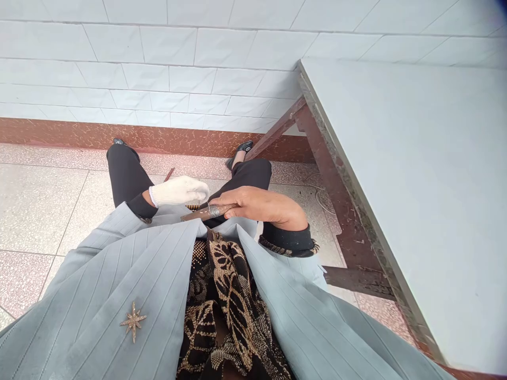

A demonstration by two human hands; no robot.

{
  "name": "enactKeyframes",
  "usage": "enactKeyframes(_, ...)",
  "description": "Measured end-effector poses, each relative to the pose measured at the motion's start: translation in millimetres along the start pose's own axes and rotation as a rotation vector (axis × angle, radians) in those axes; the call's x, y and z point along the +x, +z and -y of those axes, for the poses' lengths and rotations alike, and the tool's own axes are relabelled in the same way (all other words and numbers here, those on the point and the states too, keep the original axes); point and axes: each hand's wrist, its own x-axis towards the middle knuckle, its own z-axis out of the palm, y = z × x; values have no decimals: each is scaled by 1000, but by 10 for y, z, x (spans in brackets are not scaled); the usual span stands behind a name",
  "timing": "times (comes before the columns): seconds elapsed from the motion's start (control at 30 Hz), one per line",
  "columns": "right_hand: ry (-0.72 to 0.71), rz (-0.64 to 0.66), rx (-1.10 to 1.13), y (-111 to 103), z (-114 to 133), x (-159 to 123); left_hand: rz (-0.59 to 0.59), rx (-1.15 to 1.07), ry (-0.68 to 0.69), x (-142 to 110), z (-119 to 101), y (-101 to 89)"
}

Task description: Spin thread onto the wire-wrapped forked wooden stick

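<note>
Over my lap lies a brown wooden stick (197, 214) with thin silvery wire (214, 211) wound round it in tight turns. My right hand (261, 205), bare, is closed round the stick just right of the coil, with its fingers stretched along the wood. My left hand (178, 191) wears a white knitted glove and is just above the stick's left part. Its fingers are curled together, and a thin strand of wire runs from the coil up to their tips. The stick's right end is hidden under my right hand.
A white-topped table (415, 158) on brown wooden legs (336, 174) stands close on my right. A white tiled wall (166, 47) rises in front. A small reddish-brown piece (169, 174) shows beyond the glove, and pale cord (320, 198) lies on the floor by the table.
</note>
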Motion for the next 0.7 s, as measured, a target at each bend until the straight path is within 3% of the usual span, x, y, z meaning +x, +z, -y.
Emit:
enactKeyframes(0.07,-8,-79,70,-1,45,-48,-39,-153,-53,14,72,18)
enactKeyframes(0.2,139,-591,160,33,113,-132,-99,-287,-144,40,131,144)
enactKeyframes(0.27,193,-812,157,51,86,-131,-58,-280,-117,55,86,221)
enactKeyframes(0.33,229,-914,97,58,27,-98,33,-236,-60,67,2,273)
enactKeyframes(0.4,273,-933,-13,57,-32,-50,108,-146,-11,72,-92,290)
enactKeyframes(0.47,331,-889,-156,58,-64,-3,105,-9,11,67,-170,283)
enactKeyframes(0.6,492,-659,-406,81,-58,61,-29,298,16,43,-231,252)
enactKeyframes(0.7,542,-466,-450,107,-52,81,-142,436,2,24,-205,223)
